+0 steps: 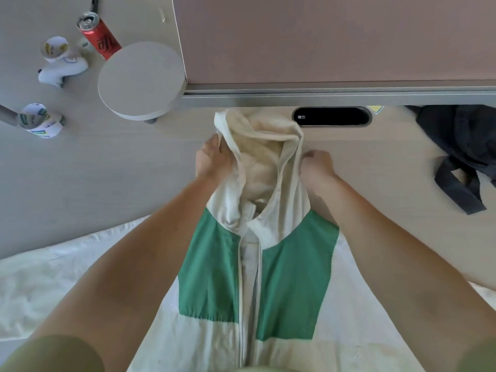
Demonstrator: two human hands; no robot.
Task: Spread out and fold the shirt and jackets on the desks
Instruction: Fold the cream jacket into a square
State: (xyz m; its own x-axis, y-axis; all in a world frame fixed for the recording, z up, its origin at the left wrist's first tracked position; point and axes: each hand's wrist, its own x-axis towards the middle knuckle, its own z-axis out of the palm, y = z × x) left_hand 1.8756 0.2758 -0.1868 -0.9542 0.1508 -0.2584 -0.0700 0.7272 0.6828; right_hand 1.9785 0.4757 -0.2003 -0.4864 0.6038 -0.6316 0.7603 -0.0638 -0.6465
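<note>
A cream hooded jacket (pixel 292 285) with green chest panels lies front-up on the light wooden desk (pixel 107 183), its zip running toward me. Its fleece-lined hood (pixel 261 146) stands bunched at the far end. My left hand (pixel 212 159) grips the hood's left edge. My right hand (pixel 316 165) grips the hood's right side, fingers curled into the cloth. The jacket's sleeves spread out white to both sides under my forearms.
A dark garment (pixel 467 146) lies crumpled at the right. At the left stand a round grey base (pixel 139 81), a red can (pixel 98 36), paper cups (pixel 40 120) and a white object (pixel 60 68). A partition (pixel 322 38) and cable slot (pixel 331 116) bound the far edge.
</note>
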